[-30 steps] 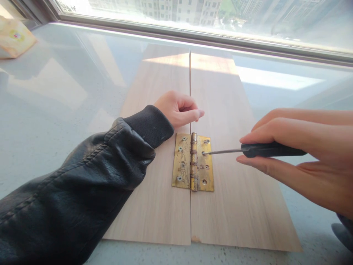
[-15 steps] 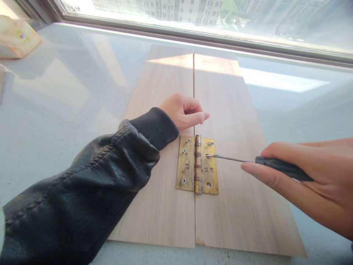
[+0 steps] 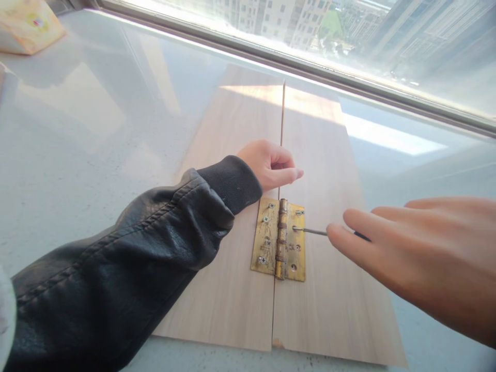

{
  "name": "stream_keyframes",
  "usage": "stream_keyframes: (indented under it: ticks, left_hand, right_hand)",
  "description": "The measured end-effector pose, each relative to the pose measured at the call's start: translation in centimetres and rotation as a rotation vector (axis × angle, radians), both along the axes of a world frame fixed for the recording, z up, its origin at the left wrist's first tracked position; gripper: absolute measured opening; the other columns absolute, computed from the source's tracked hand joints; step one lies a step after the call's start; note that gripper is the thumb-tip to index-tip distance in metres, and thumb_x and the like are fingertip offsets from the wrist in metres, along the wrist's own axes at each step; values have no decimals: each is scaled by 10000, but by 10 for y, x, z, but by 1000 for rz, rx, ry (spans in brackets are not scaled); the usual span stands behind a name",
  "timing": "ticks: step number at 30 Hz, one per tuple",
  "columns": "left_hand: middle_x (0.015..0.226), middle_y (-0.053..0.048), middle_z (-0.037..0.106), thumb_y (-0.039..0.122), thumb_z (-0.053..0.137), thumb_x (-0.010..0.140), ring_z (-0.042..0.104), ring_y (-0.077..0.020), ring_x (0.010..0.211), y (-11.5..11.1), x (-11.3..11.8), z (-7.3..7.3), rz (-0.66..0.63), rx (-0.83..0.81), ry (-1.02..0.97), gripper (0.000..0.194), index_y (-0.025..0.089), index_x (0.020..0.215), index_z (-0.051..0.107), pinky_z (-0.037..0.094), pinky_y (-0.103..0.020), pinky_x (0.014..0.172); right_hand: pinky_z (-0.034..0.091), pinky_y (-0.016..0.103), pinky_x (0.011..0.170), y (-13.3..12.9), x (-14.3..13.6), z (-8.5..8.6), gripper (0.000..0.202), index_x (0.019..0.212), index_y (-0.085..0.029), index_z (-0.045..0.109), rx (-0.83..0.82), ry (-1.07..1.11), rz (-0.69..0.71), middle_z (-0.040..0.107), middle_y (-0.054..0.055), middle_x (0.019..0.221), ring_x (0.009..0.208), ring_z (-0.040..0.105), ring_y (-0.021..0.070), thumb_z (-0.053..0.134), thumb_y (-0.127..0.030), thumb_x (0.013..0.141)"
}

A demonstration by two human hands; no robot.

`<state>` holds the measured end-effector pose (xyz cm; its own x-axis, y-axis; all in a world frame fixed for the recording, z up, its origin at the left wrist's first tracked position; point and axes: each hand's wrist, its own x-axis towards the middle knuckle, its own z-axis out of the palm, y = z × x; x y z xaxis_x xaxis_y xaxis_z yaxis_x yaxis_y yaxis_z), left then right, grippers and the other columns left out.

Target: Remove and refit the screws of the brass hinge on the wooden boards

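A worn brass hinge (image 3: 282, 240) lies across the seam between two pale wooden boards (image 3: 228, 289). Several cross-head screws sit in its left leaf. On the right leaf, a screw (image 3: 300, 213) is in the top hole, and the two lower holes look bare. My right hand (image 3: 418, 258) is closed on a screwdriver (image 3: 315, 232); its dark handle is mostly hidden behind the fingers. The tip meets the second hole from the top on the right leaf. Just above the hinge, my left hand (image 3: 271, 165) rests on the boards, thumb and fingers pinched; anything between them is hidden.
The boards lie on a pale speckled sill (image 3: 155, 119). Along the far side runs a window frame (image 3: 310, 72), with buildings beyond the glass. A yellowish packet (image 3: 33, 31) stands at the far left. Sunlight patches cross the boards and sill.
My right hand has turned and slid forward along the screwdriver, now covering most of the handle. My left hand keeps its pinch above the hinge. The whole view has tilted slightly.
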<state>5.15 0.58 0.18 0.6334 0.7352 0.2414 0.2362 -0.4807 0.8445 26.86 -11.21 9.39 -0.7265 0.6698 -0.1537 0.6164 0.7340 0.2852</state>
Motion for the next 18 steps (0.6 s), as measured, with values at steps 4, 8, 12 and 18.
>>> stream_keyframes:
  ticks: [4,8,12,18]
  left_hand:
    - [535,34,514,307,630,843,422,-83,538,-1,0,1,5,-5,-15,264,105,700,723,306,-252,517]
    - [526,44,488,310,631,849,410,-83,531,-3,0,2,13,-1,-14,271,114,678,707,300,-263,523]
    - [524,48,481,316,627,850,407,-80,526,-3,0,3,6,-8,-11,278,113,675,702,307,-270,540]
    - [520,56,454,313,633,847,388,-76,525,-3,0,3,8,-21,-17,275,110,673,699,289,-273,538]
  right_hand:
    - [104,361,542,7,-5,-1,286,788,-256,572,28,-99,178,489,3,598,401,394,182,417,-15,794]
    - [161,320,456,4,-11,-8,304,648,-247,533,-99,9,-171,479,-8,489,368,415,159,463,-262,944]
    - [190,288,420,0,-19,-10,315,678,-257,587,-141,17,-326,460,-16,444,347,421,145,459,-335,955]
    - [153,357,532,2,-27,5,263,766,-241,558,26,-72,239,520,9,622,468,428,192,446,-3,792]
